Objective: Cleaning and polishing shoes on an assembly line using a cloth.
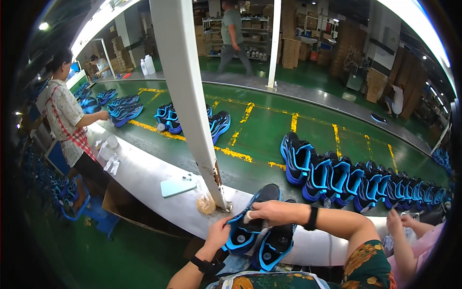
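Observation:
A black sneaker [265, 194] with bright blue lining and sole lies at the metal ledge in front of me, toe pointing away. My left hand [219, 235] is closed on the side of its collar near the heel. Across its tongue and laces reaches my right hand [270, 213], fingers bent and pressed on the upper. Something small and white shows at those fingertips; whether it is a cloth or a finger cover I cannot make out. Close on the right stands a second sneaker [275, 243], its opening toward me, touched by neither hand.
A white post [185, 86] rises from the ledge [144, 168]. Near it lie a light-blue phone [178, 187] and a round tan item in plastic [206, 204]. Sneakers line the green conveyor [260, 139]. A co-worker [67, 115] stands left; another person's hands [402, 224] are close right.

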Tool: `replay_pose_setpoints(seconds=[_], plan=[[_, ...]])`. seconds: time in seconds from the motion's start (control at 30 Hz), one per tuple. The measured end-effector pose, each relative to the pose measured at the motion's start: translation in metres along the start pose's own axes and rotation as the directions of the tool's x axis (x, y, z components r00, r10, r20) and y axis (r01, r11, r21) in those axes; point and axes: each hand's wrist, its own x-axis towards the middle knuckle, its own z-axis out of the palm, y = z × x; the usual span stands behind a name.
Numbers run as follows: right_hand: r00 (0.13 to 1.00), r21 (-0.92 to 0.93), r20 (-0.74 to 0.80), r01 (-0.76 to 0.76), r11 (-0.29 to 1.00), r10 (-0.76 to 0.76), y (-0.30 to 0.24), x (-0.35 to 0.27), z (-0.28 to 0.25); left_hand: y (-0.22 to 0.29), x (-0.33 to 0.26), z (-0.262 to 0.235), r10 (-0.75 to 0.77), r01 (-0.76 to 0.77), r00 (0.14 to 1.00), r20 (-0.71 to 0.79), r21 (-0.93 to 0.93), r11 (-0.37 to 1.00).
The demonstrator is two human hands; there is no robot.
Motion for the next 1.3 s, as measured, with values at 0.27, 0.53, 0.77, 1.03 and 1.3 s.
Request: replay_pose_setpoints(seconds=[0.27,0.53,0.77,1.03,1.3], plan=[[0.925,-0.037,-0.281,-0.277,0.96,0.256,-0.014,-0.025,0.036,0.043,-0.05,0.026,0.025,0.004,0.974,-0.225,0.127,0.992],[0.996,0.068,0.053,-0.069,0.995,0.066,0.018,-0.009,0.013,0.038,-0.062,0.031,0.497,-0.588,0.809,0.314,0.412,0.696],[0.977,-0.051,-0.185,-0.119,0.992,0.107,-0.009,-0.037,0.048,0.023,-0.053,0.033,0.388,-0.412,0.911,0.14,0.249,0.877],[0.973,0.025,-0.192,-0.124,0.992,0.127,-0.017,-0.036,0.053,0.053,-0.039,0.026,-0.295,0.459,0.812,0.503,-0.238,0.856],[0.872,-0.087,-0.467,-0.209,0.974,0.146,-0.017,-0.049,0.066,0.059,-0.064,0.058,-0.258,0.382,0.922,0.289,-0.572,0.726]])
